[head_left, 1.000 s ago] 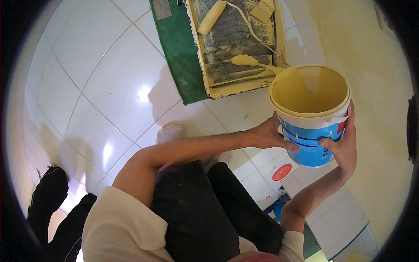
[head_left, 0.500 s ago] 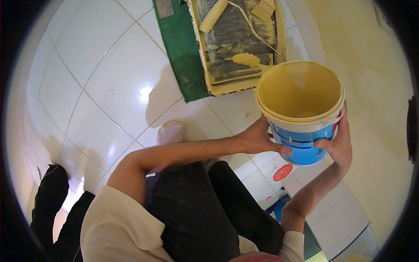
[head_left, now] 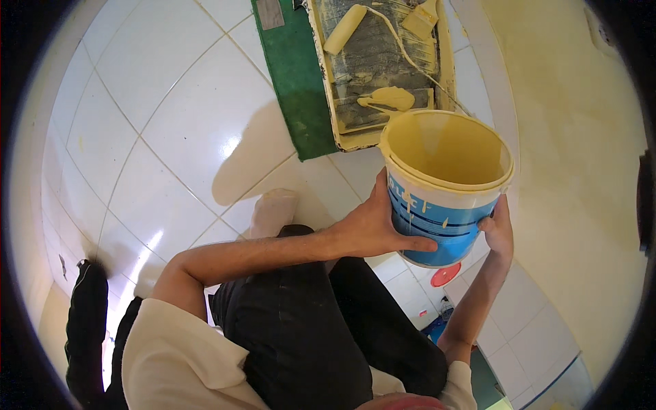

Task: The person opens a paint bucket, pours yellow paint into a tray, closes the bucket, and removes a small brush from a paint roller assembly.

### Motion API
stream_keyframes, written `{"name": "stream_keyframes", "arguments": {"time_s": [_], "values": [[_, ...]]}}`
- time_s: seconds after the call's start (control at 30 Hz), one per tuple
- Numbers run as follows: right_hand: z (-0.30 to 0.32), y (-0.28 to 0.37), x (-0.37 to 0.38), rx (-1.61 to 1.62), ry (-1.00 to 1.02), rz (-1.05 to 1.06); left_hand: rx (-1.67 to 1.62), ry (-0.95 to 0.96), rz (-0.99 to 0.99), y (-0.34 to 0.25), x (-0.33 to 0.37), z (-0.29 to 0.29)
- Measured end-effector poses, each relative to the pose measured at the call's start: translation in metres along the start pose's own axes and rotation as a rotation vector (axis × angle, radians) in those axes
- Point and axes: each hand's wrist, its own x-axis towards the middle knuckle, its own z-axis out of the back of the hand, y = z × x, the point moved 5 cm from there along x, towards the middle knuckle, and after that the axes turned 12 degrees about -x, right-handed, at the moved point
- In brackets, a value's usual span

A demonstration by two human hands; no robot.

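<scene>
Between left hand (head_left: 374, 224) and right hand (head_left: 501, 231) sits the gripped bucket (head_left: 444, 208).

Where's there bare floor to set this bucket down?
For the paint bucket, the widest free patch is white floor tiles between the green mat and the other person's black trousers. A narrow strip lies between paint tray and yellow wall. The tray itself is crowded: roller, paintbrush, paint.

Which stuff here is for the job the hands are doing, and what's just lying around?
Seems part of the job:
- blue-and-white bucket, held by the left hand and right hand
- yellow-smeared tray
- roller and brush in it

Probably just lying about:
- red disc
- partly hidden blue thing near it
</scene>
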Motion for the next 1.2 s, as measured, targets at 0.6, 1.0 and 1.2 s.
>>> {"name": "stream_keyframes", "arguments": {"time_s": [0.6, 1.0, 1.2], "values": [[0.018, -0.098, -0.002, 0.314, -0.226, 0.062, 0.573, -0.036, -0.229, 0.0, -0.006, -0.007], [-0.024, -0.12, 0.01, 0.455, -0.515, -0.112, 0.576, -0.077, -0.266, 0.009, -0.01, -0.007], [-0.034, -0.127, 0.006, 0.453, -0.517, -0.102, 0.614, -0.115, -0.393, 0.002, -0.011, -0.011]]}}
